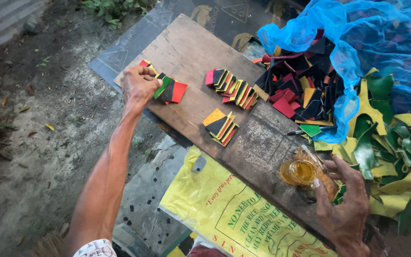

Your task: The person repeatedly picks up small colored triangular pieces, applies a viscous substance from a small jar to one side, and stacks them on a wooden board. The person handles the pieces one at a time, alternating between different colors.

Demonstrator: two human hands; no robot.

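Note:
My left hand [138,85] reaches far out over a worn wooden board [191,52] and pinches a green foam piece [162,87] on a small fan of red, black and green pieces [173,91]. My right hand [343,202] rests at the board's near right end beside a small glass jar of amber liquid [298,172], fingers around a brown stained block with a thin stick [317,164] on it. Two more fanned stacks of coloured pieces [234,88] [220,126] lie on the board between my hands.
A blue net [357,33] holds a heap of red, black and yellow cut pieces [300,85]. Green and yellow offcuts [391,157] pile at the right. A pen [305,130] lies by the heap. A yellow printed sack [224,214] lies under the board; bare dirt ground [48,123] spreads to the left.

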